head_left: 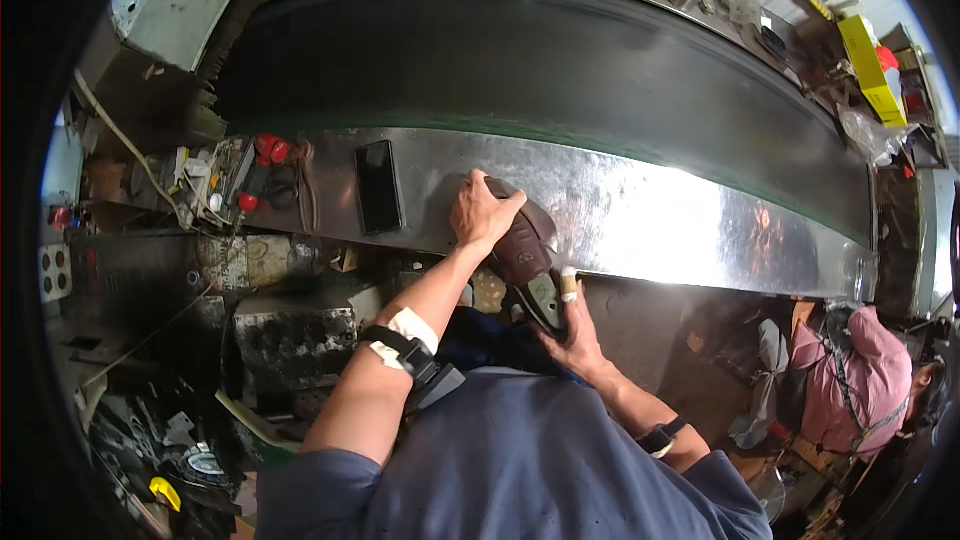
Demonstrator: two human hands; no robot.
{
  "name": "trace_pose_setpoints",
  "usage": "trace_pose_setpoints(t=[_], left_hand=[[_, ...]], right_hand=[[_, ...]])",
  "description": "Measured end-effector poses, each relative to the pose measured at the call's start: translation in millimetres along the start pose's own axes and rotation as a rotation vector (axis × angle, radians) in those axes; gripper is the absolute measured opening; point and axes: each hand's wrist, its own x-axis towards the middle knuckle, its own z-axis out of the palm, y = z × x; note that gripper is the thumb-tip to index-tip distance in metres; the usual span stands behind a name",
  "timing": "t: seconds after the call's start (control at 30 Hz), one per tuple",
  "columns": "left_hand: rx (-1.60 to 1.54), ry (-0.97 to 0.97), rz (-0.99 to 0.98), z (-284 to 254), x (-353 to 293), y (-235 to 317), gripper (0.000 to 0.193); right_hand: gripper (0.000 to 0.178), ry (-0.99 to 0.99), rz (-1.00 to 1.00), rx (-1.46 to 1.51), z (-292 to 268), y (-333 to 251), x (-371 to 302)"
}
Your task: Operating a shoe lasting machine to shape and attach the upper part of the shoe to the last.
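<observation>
While the left hand [487, 210] is gripping the far end of the brown shoe [522, 247] at the metal bench [630, 225], the right hand [580, 337] is holding its near end — ideally supporting without squeezing.

fisheye | head-worn, looking down | near, above left hand [484, 214], right hand [576, 336] | bench [432, 172] beyond

Left hand [484, 214] is further out, kinda curled in a grip, and right hand [577, 337] sits closer in, cupped.
</observation>
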Motion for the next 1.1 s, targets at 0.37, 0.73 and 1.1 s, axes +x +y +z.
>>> trace_pose_setpoints(t=[0.37, 0.73, 1.1], left_hand=[[-0.455, 0.127, -0.133, -54, -7, -23, 0.043], [-0.597, 0.609, -0.126, -233, -173, -103, 0.042], [-1.214, 1.135, -0.273, -398, -415, -357, 0.045]], right_hand=[[0.119, -0.172, -0.169, 0.381, -20, -27, 26], [0.063, -0.508, 0.188, 0.884, 41, -202, 87], [0.023, -0.984, 0.016, 0.818, 281, -385, -35]])
